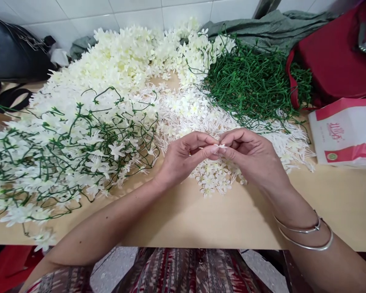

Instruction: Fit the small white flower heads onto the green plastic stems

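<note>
My left hand (187,156) and my right hand (248,152) meet over the table, fingertips pinched together. Between them is a small white artificial flower (221,146), mostly covered by the fingers. Just below lie loose white flower heads (213,177) with pale yellow centres. Thin white stamen pieces (293,148) spread behind and to the right of the hands. Green plastic stems (250,81) are heaped at the back right. To the left lies a pile of white flowers joined to green stems (88,150).
A large mound of cream flower heads (125,57) reaches the tiled wall. A black bag (15,51) stands at the back left. On the right are a red bag (338,53) and a white-and-red plastic packet (344,132). The table's front edge (201,247) runs before my body.
</note>
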`<state>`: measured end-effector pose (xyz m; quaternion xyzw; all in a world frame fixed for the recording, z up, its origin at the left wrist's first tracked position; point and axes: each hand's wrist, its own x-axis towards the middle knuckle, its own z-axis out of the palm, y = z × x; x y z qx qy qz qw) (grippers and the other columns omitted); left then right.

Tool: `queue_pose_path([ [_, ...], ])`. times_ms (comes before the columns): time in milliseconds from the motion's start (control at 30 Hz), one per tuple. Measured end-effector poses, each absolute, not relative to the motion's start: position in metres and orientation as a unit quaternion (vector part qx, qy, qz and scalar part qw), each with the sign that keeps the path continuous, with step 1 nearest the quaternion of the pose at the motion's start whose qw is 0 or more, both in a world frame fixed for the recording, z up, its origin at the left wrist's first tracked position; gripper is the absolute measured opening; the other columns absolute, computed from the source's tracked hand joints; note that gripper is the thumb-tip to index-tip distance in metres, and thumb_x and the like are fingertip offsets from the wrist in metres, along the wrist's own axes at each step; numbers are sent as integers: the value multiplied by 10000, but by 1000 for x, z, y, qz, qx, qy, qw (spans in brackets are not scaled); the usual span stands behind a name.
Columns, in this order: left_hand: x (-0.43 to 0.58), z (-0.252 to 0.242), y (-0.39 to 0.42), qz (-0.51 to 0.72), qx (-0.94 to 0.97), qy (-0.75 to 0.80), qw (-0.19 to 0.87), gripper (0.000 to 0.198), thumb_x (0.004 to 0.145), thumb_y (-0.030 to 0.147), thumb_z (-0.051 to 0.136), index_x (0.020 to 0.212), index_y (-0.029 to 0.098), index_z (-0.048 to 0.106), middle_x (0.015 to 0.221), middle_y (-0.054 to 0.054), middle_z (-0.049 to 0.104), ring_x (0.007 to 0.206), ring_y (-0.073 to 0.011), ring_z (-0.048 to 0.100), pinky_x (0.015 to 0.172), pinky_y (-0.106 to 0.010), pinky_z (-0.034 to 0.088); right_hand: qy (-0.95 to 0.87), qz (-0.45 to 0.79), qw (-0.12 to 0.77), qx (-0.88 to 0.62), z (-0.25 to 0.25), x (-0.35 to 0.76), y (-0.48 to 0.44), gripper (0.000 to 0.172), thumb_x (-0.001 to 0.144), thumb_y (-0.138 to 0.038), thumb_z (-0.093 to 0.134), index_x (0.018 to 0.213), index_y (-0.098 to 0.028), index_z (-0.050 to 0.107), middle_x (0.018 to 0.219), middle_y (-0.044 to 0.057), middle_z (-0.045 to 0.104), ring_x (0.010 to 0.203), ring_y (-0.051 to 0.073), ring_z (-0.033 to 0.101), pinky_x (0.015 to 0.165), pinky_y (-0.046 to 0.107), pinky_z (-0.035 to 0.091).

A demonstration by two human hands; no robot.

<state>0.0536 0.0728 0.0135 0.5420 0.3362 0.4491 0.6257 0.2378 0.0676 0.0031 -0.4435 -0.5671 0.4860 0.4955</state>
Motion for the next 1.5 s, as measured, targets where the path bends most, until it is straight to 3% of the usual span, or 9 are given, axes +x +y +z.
queue_pose_path([
  [200,52,16,71,473,605,387,510,194,915,351,775,917,174,696,984,-46,760,762,-116,721,734,-265,603,-564,448,532,-446,4,240,69,205,792,-386,866,817,-276,695,793,-19,698,692,145,630,618,293,547],
  [367,51,17,72,486,533,389,573,278,870,384,821,900,182,632,855,-2,730,752,-122,750,712,-225,589,-521,424,582,-457,4,243,71,197,797,-378,866,838,-276,702,738,-33,654,664,146,599,615,294,502],
  [533,49,17,74,495,517,375,589,206,874,304,810,891,191,638,853,10,724,754,-101,736,741,-217,597,-536,246,632,-502,8,255,77,123,847,-318,816,884,-281,705,814,5,672,732,191,621,697,366,497],
  [667,49,17,74,517,536,363,560,212,857,307,816,852,191,639,1095,-46,748,1034,-160,728,968,-328,627,-585,77,580,-561,13,273,80,45,903,-314,735,910,-307,692,879,29,676,822,238,639,780,424,511],
  [733,49,16,74,530,527,357,561,229,851,310,810,828,191,616,1086,-46,742,1105,-183,718,1013,-375,628,-608,28,533,-588,14,281,82,20,919,-288,694,913,-305,688,901,42,685,841,251,644,793,438,512],
  [967,49,13,75,508,498,389,585,202,874,275,752,872,191,568,840,0,714,875,-152,771,799,-275,644,-671,8,402,-624,3,291,89,76,896,-227,639,881,-266,702,869,62,693,838,275,647,843,476,500],
  [1200,50,13,75,504,488,350,621,181,869,225,771,962,193,619,915,-1,758,854,-116,759,817,-244,598,-689,-7,311,-654,-19,304,97,69,894,-288,640,909,-253,698,936,106,708,949,335,625,918,552,476],
  [1333,50,10,76,499,504,361,605,145,892,300,780,964,197,707,951,-25,781,850,-122,737,775,-244,575,-695,-20,318,-645,-14,304,96,69,897,-257,630,891,-279,696,924,83,704,930,309,630,914,522,484],
  [1500,47,7,77,509,536,389,550,142,883,317,803,959,215,741,851,-1,737,805,-123,715,689,-227,530,-723,-32,425,-544,5,283,86,27,915,-259,672,890,-257,684,1016,94,716,1016,307,691,970,532,484],
])
